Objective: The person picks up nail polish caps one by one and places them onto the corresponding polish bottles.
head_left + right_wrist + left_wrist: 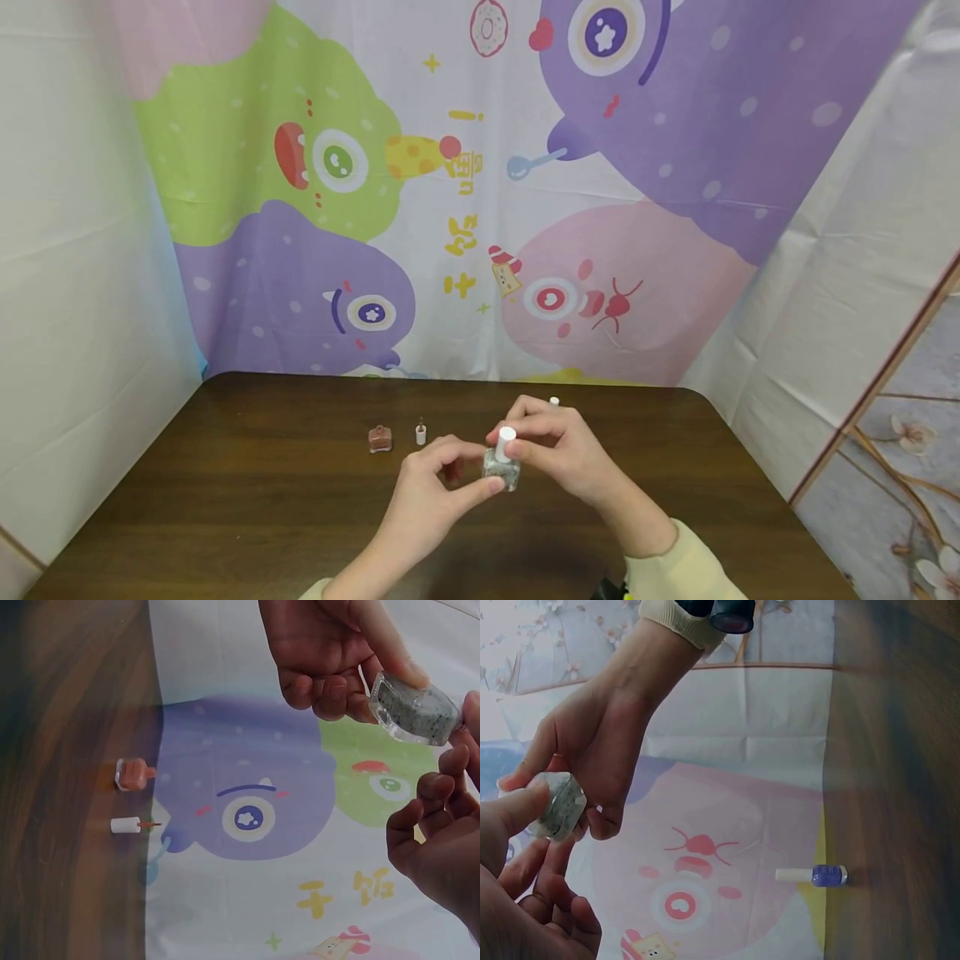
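In the head view my left hand (pixel 429 496) pinches a clear nail polish bottle (pixel 502 475) with grey speckled polish, thumb on its near side. My right hand (pixel 573 454) grips the white cap (pixel 506 440) between thumb and fingers, the cap standing upright on the bottle. Both hands hold the bottle above the table. Close up in the right wrist view, the speckled bottle (pixel 412 711) lies between the left thumb and fingers. The right palm hides most of the cap in the left wrist view.
On the dark wood table (pixel 247 500) stand an uncapped brownish-pink polish bottle (pixel 380 440) and, beside it, a white brush cap (pixel 421 434) with its brush pointing up. A purple polish bottle (pixel 829 876) with a white cap stands behind my right hand. A cartoon-print curtain (pixel 450 333) hangs behind the table.
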Demonstrator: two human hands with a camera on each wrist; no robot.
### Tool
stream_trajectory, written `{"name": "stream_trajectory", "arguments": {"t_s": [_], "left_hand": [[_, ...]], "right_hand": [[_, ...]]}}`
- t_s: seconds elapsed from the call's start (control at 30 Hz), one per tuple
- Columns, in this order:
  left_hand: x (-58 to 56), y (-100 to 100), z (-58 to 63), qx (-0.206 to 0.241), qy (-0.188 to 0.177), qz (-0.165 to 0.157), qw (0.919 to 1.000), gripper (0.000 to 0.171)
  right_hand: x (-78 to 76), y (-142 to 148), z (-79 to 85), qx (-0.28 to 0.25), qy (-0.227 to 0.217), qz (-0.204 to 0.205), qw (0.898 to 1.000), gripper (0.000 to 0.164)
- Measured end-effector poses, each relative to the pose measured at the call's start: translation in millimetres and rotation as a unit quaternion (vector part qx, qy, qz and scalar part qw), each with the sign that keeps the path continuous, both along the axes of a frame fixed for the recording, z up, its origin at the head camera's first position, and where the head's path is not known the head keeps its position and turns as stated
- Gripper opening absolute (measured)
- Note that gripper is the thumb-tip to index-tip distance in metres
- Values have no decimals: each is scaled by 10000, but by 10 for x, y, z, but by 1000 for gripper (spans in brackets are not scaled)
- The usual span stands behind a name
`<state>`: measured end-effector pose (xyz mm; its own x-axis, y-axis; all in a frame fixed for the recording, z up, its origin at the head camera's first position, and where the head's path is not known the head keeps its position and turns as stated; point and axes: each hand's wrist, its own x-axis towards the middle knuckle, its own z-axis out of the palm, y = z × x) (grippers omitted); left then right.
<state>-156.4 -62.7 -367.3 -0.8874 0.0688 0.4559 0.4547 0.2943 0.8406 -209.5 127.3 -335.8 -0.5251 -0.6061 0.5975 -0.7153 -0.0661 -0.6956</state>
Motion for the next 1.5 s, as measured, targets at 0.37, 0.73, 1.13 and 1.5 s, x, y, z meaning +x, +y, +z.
{"name": "stream_trajectory", "arguments": {"t_s": [0.37, 0.73, 1.13, 1.5], "left_hand": [[3, 15, -5, 98, 169, 127, 9997, 25], [-1, 22, -11, 113, 125, 110, 9998, 25], [-2, 28, -24, 158, 260, 43, 9995, 25], [-16, 44, -45, 181, 625, -6, 9979, 22]], "right_hand": [[81, -47, 31, -121, -474, -1059, 9932, 13], [72, -75, 24, -297, -573, -1100, 9918, 14], [76, -90, 14, -323, -710, -1107, 9908, 19], [-1, 9, 28, 65, -703, 27, 9975, 21]]}}
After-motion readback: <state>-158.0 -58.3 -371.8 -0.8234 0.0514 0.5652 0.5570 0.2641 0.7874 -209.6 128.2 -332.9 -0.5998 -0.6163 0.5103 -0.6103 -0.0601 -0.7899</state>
